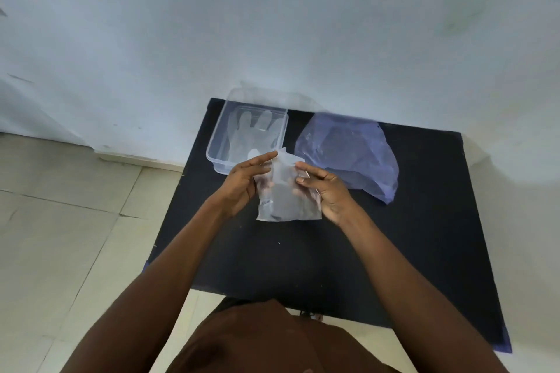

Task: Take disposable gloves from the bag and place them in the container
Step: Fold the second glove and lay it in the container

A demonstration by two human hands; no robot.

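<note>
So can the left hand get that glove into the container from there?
Probably yes. The container sits open just beyond the left hand, nothing between them. Both hands hold the glove, so the right hand must let go.

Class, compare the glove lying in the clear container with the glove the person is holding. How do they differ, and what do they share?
The glove in the container lies flat with its fingers spread; the held glove hangs folded or bunched, no finger shapes showing.
The glove in the container is untouched; the held glove is pinched between the left hand and right hand, above the black table.
Both are thin, translucent plastic.
</note>
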